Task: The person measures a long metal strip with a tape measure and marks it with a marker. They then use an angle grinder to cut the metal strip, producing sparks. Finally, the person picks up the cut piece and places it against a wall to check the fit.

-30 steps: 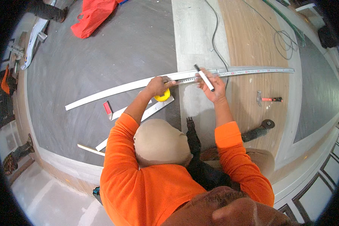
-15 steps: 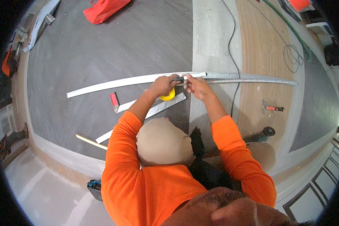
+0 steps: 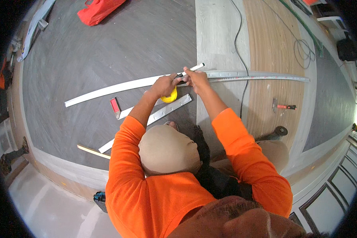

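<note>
My left hand [image 3: 164, 85] is closed over the yellow tape measure [image 3: 169, 95], whose case shows below my fingers. The extended tape blade [image 3: 261, 78] runs to the right along a long pale metal strip [image 3: 115, 90] lying on the floor. Close against the left fingers, my right hand [image 3: 196, 79] grips a white marker [image 3: 195, 68] with a dark end. It slants up to the right above the strip. Fingers partly hide the marker's lower end and the near end of the blade.
A red-handled try square [image 3: 115, 106] and a flat metal bar [image 3: 168, 109] lie nearer me. To the right are a scraper [image 3: 283, 106], an angle grinder [image 3: 275, 133] and a black cable [image 3: 238, 47]. A red bag [image 3: 99, 11] lies at the far left.
The marker has tilted up from lying nearly along the strip, and my right hand has moved left and slightly farther away. My left hand stays over the tape measure; the view has shifted slightly.
</note>
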The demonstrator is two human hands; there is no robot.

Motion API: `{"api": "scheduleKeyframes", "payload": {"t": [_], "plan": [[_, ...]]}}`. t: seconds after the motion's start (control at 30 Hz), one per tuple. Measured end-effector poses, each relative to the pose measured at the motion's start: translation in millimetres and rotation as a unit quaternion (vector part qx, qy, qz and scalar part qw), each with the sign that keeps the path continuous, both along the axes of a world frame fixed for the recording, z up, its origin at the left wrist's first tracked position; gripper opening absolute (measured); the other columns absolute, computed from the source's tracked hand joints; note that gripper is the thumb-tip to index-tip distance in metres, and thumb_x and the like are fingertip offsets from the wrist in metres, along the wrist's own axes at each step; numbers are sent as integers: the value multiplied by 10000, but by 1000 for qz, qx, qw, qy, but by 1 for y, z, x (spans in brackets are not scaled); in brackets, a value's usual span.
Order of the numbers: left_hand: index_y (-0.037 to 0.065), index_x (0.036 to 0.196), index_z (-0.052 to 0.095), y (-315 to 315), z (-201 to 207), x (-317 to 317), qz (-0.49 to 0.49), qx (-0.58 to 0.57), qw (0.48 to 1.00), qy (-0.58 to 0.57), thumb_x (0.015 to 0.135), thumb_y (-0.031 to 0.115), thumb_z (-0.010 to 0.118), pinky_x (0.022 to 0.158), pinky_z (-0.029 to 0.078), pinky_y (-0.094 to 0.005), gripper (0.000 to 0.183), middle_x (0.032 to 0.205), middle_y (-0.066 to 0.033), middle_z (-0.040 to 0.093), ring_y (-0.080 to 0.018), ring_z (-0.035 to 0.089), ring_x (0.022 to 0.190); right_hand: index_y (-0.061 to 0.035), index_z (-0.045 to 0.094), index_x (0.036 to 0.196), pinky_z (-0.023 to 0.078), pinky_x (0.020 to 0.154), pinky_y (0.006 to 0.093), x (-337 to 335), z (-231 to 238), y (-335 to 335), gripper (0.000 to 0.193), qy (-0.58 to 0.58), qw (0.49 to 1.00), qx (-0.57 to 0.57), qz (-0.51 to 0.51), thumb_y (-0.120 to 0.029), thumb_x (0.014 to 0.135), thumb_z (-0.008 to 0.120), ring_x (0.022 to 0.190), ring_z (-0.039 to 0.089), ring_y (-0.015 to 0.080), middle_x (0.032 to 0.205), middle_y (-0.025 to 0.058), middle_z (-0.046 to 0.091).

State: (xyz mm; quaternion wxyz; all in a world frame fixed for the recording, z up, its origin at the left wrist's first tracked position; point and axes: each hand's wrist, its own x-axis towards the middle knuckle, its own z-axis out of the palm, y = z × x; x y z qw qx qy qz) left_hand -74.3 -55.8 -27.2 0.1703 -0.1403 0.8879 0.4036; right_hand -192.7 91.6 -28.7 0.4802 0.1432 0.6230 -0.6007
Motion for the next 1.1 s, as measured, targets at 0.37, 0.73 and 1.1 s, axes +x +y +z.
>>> {"api": "scheduleKeyframes", "payload": {"t": [0.37, 0.73, 1.1], "plan": [[16, 1160, 592, -16, 6, -18, 5, 115, 991, -61, 1025, 519, 438, 784, 492, -441, 543, 877, -221, 674, -340, 637, 829, -42, 647, 872, 393, 472, 275, -33, -26, -6, 125, -14, 996, -65, 55, -141, 901, 717, 566, 537, 127, 725, 44, 623], [42, 1304, 595, -37, -5, -23, 13, 66, 991, -117, 1015, 542, 437, 928, 478, -446, 599, 1144, -235, 674, -350, 650, 1048, -46, 610, 998, 438, 496, 252, -152, 31, 53, 291, 198, 980, 11, 21, -302, 917, 722, 657, 598, 132, 805, 39, 627], [49, 1257, 628, -51, -2, 3, 61, -8, 988, -144, 1019, 474, 458, 921, 479, -464, 515, 1127, -260, 671, -416, 644, 1029, 16, 688, 1073, 521, 706, 270, -64, 11, 53, 257, 172, 967, -138, 127, -161, 888, 658, 837, 670, 176, 959, 117, 704]]}}
